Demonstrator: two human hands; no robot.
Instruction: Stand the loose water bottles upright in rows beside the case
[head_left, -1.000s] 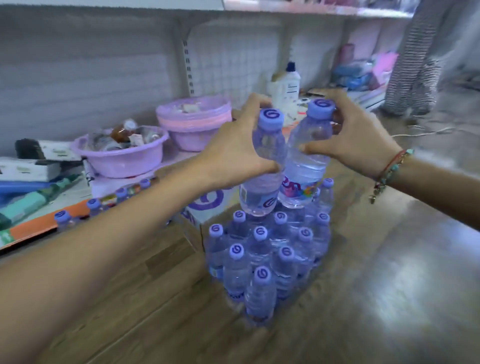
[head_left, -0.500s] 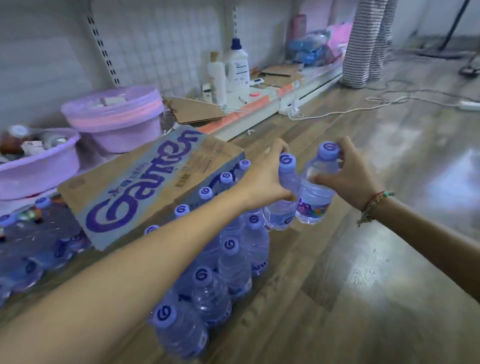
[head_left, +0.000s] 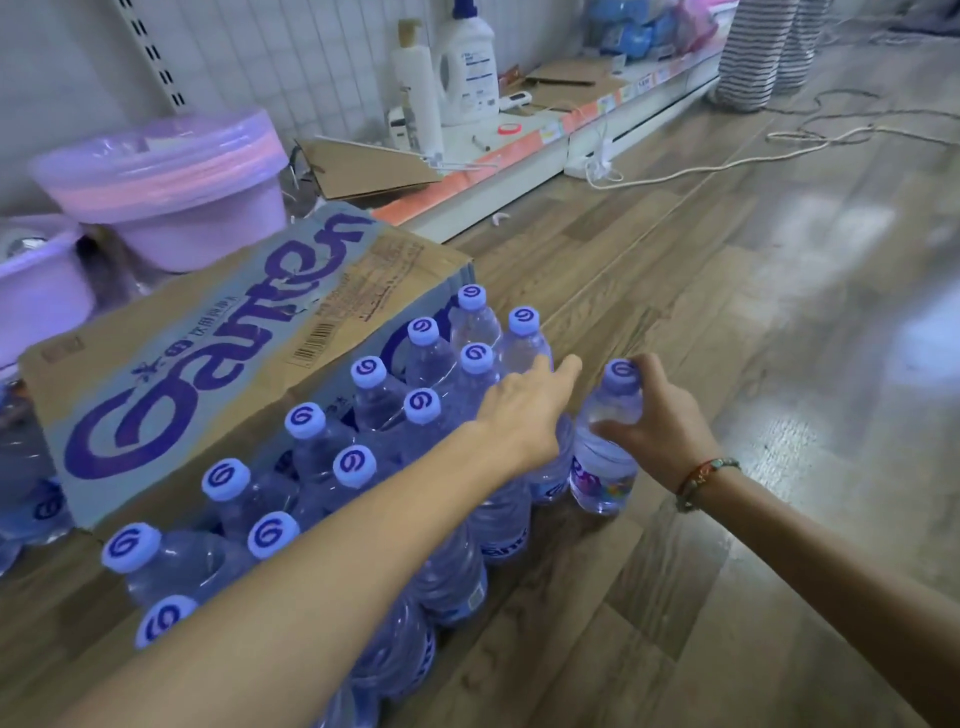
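— How are the hands placed?

— The right hand (head_left: 662, 423) is curled round the neck and shoulder of a water bottle (head_left: 605, 457), which is held upright on the wooden floor (head_left: 701, 597) at the outer end of the rows. The left hand (head_left: 524, 410) is stretched over another bottle just beside it; whether that bottle is gripped cannot be told, since the fingers are partly hidden.

— And the rest of the bottles?

— Rows of standing bottles (head_left: 363, 467) are seen along the side of the cardboard case (head_left: 208, 364).

— What is found further back?

— A low shelf (head_left: 519, 150) against a white wall is loaded with lilac tubs (head_left: 171, 192), flattened cardboard (head_left: 363, 166) and a white jug (head_left: 467, 62). A cable (head_left: 727, 161) is trailed across the floor.
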